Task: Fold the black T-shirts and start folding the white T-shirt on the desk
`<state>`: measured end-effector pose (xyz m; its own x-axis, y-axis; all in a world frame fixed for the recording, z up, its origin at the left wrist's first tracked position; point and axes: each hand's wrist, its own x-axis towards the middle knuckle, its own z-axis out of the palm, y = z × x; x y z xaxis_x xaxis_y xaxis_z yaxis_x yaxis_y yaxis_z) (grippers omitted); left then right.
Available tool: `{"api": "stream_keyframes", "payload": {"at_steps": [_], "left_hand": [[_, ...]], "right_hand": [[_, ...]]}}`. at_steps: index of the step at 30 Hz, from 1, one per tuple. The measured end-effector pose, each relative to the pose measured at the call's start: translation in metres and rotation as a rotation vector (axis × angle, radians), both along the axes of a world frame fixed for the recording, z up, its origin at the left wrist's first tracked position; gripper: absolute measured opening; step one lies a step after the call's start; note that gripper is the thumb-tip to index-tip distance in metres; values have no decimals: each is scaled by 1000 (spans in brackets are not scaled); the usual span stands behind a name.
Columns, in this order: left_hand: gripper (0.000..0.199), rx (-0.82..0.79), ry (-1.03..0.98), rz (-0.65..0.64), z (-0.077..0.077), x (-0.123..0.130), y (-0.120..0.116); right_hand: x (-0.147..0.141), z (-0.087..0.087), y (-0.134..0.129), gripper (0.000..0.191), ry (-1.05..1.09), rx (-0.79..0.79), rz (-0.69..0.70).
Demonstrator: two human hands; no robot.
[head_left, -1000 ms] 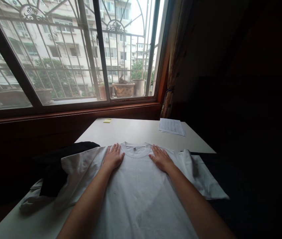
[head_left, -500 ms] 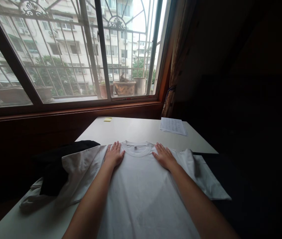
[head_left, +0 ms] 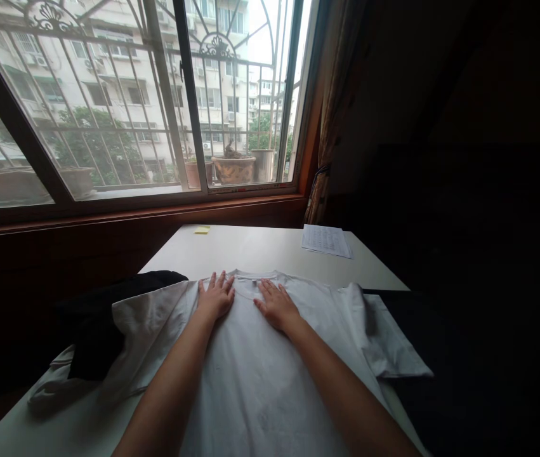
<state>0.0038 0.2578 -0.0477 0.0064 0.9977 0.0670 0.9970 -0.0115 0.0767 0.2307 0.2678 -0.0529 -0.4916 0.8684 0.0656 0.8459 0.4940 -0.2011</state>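
A white T-shirt (head_left: 250, 368) lies spread on the white table (head_left: 193, 251), its collar toward the far side and its sleeves out to both sides. My left hand (head_left: 216, 297) rests flat on the shirt just left of the collar, fingers spread. Just right of the collar's middle, my right hand (head_left: 276, 306) lies flat on the fabric with fingers extended, partly covering the neckline. Neither hand grips anything. The right sleeve (head_left: 393, 343) has folds near the shoulder and reaches past the table's right edge.
Black cloth (head_left: 96, 349) lies beside and under the left sleeve. Printed papers (head_left: 327, 241) and a yellow sticky note (head_left: 202, 230) are on the far part of the table. Beyond it are a window (head_left: 122, 114) and a tied curtain (head_left: 320, 184).
My right hand has slid left across the shirt, from the right shoulder area onto the collar. My left hand stays on the left side of the collar. The view has shifted slightly.
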Motion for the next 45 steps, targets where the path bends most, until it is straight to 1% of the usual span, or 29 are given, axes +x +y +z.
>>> {"api": "stream_keyframes", "payload": {"at_steps": [4,7,10,12,14,18,21,24,32,35,40,45], "left_hand": [[56,31,5,21,5,13,2],[58,90,17,-36,5,32,1],[58,86,17,-130,-1,49,-2],[57,62,10,-149,-7,54,-2],[57,43,3,-138,-11,55,-2],[58,16,-6,-119,-11,49,0],[59,0,-11,-119,-9,44,1],[61,-4,-12,-114,-7,39,2],[62,11,-15,-76,-6,15,5],[62,7,-9,-55,-6,4,7],[63,-13,0,-27,-5,-12,7],[64,-30,7,-12,-2,-20,5]], "right_hand": [[4,-1,-1,70,6,-9,-2],[5,0,-1,71,5,-10,-3],[4,-1,-2,71,2,-8,-1],[4,-1,-2,72,-1,-8,3],[5,-2,-2,72,-3,-8,7],[11,-2,3,74,-15,-23,5],[23,-3,10,76,-31,-41,-24],[43,-4,17,76,-49,-51,-71],[111,-8,30,73,-96,-43,-210],[130,-11,33,72,-103,-29,-240],[145,-15,36,71,-105,-8,-258],[156,-16,37,71,-104,-5,-280]]}}
